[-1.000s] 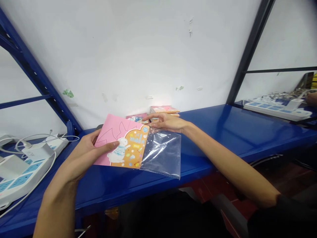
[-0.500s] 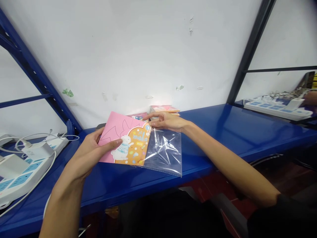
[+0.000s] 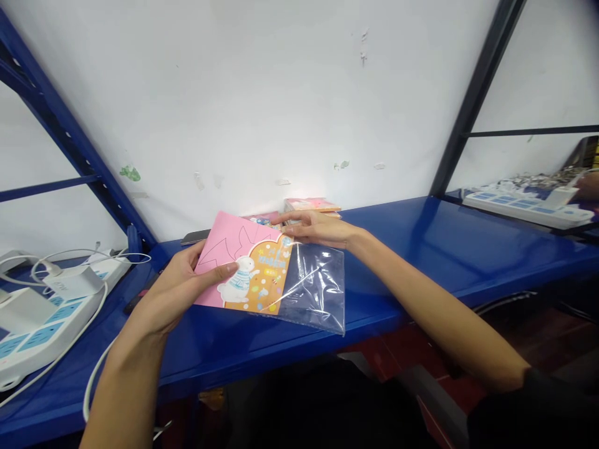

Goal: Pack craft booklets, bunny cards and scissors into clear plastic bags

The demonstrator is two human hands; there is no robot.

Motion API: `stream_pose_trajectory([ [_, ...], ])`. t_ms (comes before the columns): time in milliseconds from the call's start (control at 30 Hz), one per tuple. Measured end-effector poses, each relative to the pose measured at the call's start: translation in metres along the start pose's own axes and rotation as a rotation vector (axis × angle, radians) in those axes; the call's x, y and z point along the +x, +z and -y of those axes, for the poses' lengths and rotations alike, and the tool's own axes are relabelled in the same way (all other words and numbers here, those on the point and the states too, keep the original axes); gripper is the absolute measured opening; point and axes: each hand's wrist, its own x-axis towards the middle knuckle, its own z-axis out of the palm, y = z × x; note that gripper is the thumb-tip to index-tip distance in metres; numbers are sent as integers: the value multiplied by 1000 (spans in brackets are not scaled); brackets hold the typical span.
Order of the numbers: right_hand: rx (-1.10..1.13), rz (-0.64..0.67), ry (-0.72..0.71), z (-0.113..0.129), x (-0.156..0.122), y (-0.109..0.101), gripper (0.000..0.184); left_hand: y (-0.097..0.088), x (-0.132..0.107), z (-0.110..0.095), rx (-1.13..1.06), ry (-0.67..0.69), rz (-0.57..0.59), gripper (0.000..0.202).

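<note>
1 booklet [image 3: 262, 277] in the left hand [image 3: 180, 284] bears blue, unreadable lettering [image 3: 272, 262].

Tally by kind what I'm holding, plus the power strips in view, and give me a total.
Card: 1
Clear sleeve: 1
Power strips: 2
Total: 4

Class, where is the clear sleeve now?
The sleeve is below and right of centre in the head view, extending right from the booklet, below the right hand.
</note>
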Motion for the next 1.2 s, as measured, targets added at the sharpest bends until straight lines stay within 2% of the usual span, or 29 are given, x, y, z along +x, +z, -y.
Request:
stream_pose_trajectory([
  [100, -108, 73, 106, 6, -5, -1, 43, 1, -2, -2, 5, 8, 21, 57],
  [233, -132, 337, 179, 9, -8, 3, 31, 5, -5, -6, 14, -11, 68, 59],
  [300, -127, 361, 178, 7, -7, 5, 28, 7, -6, -7, 25, -15, 88, 59],
  [400, -91, 276, 154, 3, -5, 7, 26, 8, -5, -5, 30, -12, 87, 59],
  [500, -51, 192, 141, 2, -4, 6, 28, 6, -6, -6, -22, 8, 35, 60],
  [633, 81, 75, 13, 1, -2, 6, 32, 8, -11, -15, -288, 174, -140, 57],
  [667, 118, 42, -35, 1, -1, 7, 32, 9, -12, -18, -353, 222, -161, 59],
  [733, 185, -40, -110, -1, 3, 12, 35, 14, -11, -20, -414, 287, -130, 60],
  [833, 280, -156, -170, -5, 8, 20, 39, 25, -6, -15, -293, 340, -45, 54],
  [900, 325, -188, -201, -9, 11, 24, 40, 33, -1, -9, -179, 382, -99, 53],
  [1033, 335, -176, -232, -11, 12, 27, 40, 42, 2, -2, -85, 443, -301, 45],
  [1200, 283, -162, -236, -5, 10, 27, 37, 45, -2, -6, -100, 450, -285, 48],
])
